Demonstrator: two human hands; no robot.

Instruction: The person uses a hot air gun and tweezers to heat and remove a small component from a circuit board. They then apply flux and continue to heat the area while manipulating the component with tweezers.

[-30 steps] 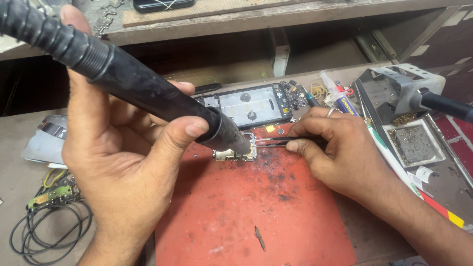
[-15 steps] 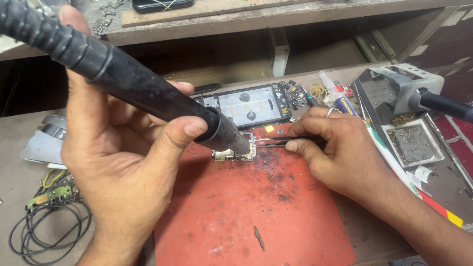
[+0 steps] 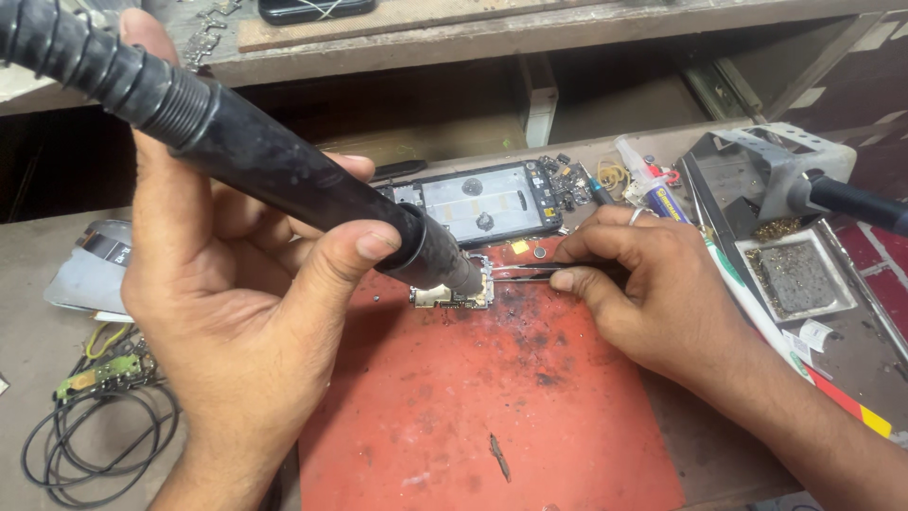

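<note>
The left hand (image 3: 227,312) is wrapped around a thick black hot-air wand (image 3: 284,180), its grip closed on the barrel with the thumb pressed along the near side; a ribbed hose runs from the wand up to the top left corner. The wand slants down to the right, and its nozzle ends right over a small circuit board (image 3: 452,297) that lies on the upper part of a red mat (image 3: 473,416) on the desk (image 3: 28,397). The right hand (image 3: 653,293) comes in from the right, its thumb and forefinger pinched shut on thin tweezers (image 3: 530,273), whose tips reach left to the board's right edge beside the nozzle; whether they actually touch the board cannot be told. The mat is scorched dark just right of the board, and a small dark scrap (image 3: 498,456) lies near its lower edge. Behind the board, just off the mat, sits an opened phone frame (image 3: 478,201) with loose small parts next to it. To the right stands a grey soldering stand (image 3: 776,170) with a worn sponge tray (image 3: 796,276) in front of it. At the far left lie coiled black wires (image 3: 95,445) and a small green board (image 3: 99,371).
</note>
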